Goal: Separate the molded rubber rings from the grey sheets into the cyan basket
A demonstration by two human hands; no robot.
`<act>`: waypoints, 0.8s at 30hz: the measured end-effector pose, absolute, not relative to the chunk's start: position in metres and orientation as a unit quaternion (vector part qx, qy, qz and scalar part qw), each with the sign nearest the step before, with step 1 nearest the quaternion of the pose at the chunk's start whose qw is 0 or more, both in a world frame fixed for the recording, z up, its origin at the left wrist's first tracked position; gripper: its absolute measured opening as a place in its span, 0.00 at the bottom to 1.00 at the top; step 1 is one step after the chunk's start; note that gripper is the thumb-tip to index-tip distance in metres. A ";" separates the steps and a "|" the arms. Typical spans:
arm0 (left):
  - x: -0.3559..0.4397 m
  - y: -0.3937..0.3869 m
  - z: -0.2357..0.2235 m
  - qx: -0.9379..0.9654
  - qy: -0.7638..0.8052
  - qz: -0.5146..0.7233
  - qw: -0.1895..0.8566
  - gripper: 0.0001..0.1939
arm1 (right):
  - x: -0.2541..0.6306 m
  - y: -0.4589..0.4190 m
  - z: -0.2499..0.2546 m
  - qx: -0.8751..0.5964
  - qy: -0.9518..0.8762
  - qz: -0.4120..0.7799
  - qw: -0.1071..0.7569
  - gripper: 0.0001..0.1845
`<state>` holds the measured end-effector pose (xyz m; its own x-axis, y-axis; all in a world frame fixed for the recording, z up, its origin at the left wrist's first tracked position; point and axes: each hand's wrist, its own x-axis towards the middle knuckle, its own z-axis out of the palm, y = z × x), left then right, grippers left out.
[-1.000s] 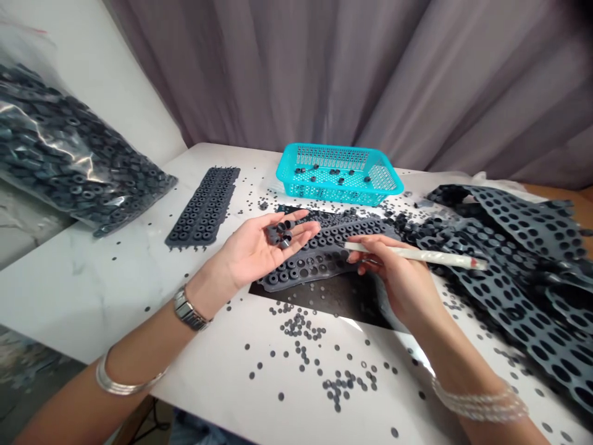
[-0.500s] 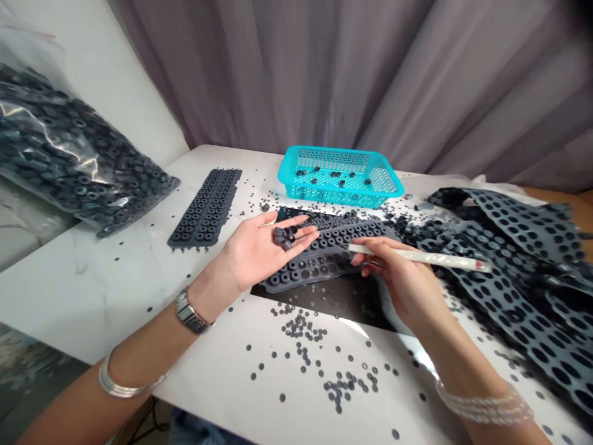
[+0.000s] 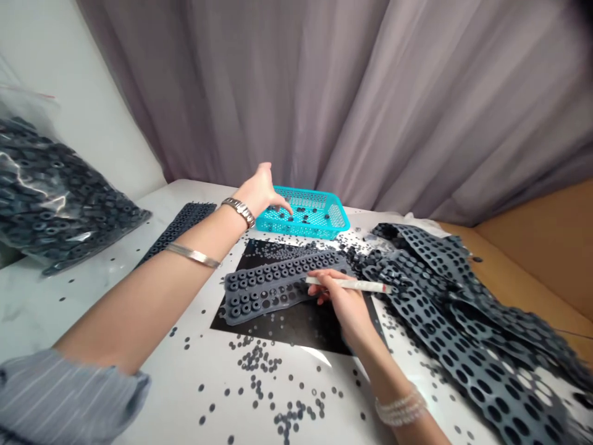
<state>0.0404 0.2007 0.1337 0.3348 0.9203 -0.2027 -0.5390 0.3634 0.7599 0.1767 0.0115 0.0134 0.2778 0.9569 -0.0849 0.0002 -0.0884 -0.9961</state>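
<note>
My left hand (image 3: 262, 190) reaches over the left end of a turquoise perforated basket (image 3: 341, 224), turned on its side with thumb and fingers apart; its palm is mostly hidden. Small black rubber pieces (image 3: 306, 218) lie on the basket floor, some right by the thumb. Between the fingers of my right hand (image 3: 337, 290) is a slim white pen-like stick (image 3: 361, 285) with a red mark near its far end. Just under that hand rests a dark grey moulded rubber sheet (image 3: 278, 272), with rows of ring-shaped pieces and some emptied holes, on a black mat (image 3: 296, 330).
A clear bag (image 3: 60, 191) full of black rubber pieces stands at the left. Another moulded sheet (image 3: 189, 216) lies partly behind my left arm. Punched-out sheets (image 3: 445, 321) are heaped at the right. Small black discs (image 3: 257, 358) are scattered over the white table (image 3: 176, 395).
My left hand has gone from above the rubber sheet, palm up with several black pieces, to the basket and tipped over. My right hand keeps the white stick. The view has shifted.
</note>
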 end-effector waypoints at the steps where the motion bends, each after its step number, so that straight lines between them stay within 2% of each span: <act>1: 0.040 0.199 0.130 0.301 0.339 0.476 0.754 0.37 | 0.178 0.011 0.013 -0.588 -0.409 0.444 0.538 0.13; 4: 0.026 0.180 0.114 0.344 0.382 0.460 0.724 0.33 | 0.182 0.009 0.013 -0.586 -0.415 0.439 0.541 0.13; 7: 0.001 0.145 0.095 0.523 0.386 0.424 0.631 0.22 | 0.179 0.008 0.013 -0.585 -0.434 0.436 0.529 0.14; 10: -0.025 0.104 0.076 0.738 0.390 0.251 0.490 0.10 | 0.169 0.006 0.016 -0.578 -0.466 0.441 0.503 0.16; 12: -0.040 0.085 0.065 0.822 0.388 0.159 0.386 0.09 | 0.159 0.006 0.019 -0.575 -0.474 0.447 0.494 0.15; 16: -0.059 0.071 0.051 0.886 0.380 0.115 0.239 0.11 | 0.141 0.006 0.021 -0.566 -0.494 0.469 0.463 0.13; 24: -0.062 0.069 0.037 0.904 0.377 0.090 0.180 0.12 | 0.131 0.006 0.022 -0.591 -0.571 0.428 0.377 0.12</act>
